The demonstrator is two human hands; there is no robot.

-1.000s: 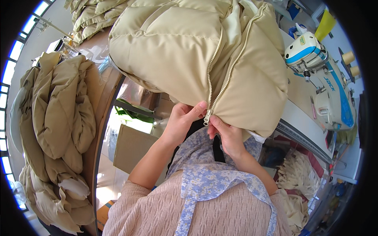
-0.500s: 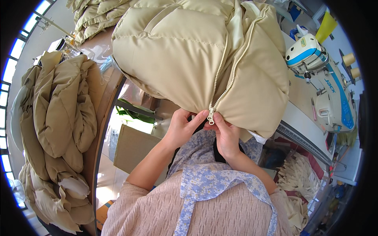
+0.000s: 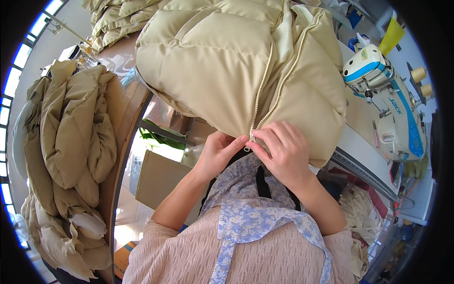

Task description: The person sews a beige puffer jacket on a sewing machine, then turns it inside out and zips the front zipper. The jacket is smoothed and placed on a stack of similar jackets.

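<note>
Two hands meet in a close pinch at the foot of a zip

The padded garment (image 3: 203,85), pale beige and quilted, fills the upper middle of the view, its lower edge toward the person. Two rows of zip teeth (image 3: 259,94) run down its front, apart higher up and drawing together at the slider (image 3: 252,136) by the lower edge.

The left hand (image 3: 218,152) comes in from the lower left, forearm slanting up and inward, elbow bent. Its thumb stretches across to the right, the tip just beside the slider, and the grip is narrow, holding the garment's edge beside the zip; the other fingers curl under and are mostly hidden.

The right hand (image 3: 285,150) reaches in from the opposite side, forearm angled up and to the left. Its back is turned upward, knuckles bent, the fingers lined up side by side. Forefinger and thumb close in a narrow pinch on the slider, while a small pull tab (image 3: 247,149) hangs just below, between the two thumbs. The hands are almost touching.

Below the wrists is a blue floral apron (image 3: 250,220). A heap of brown padded fabric (image 3: 71,132) lies at the left; at the right, a white and blue sewing machine (image 3: 399,125) stands on a pale tabletop (image 3: 362,142).
</note>
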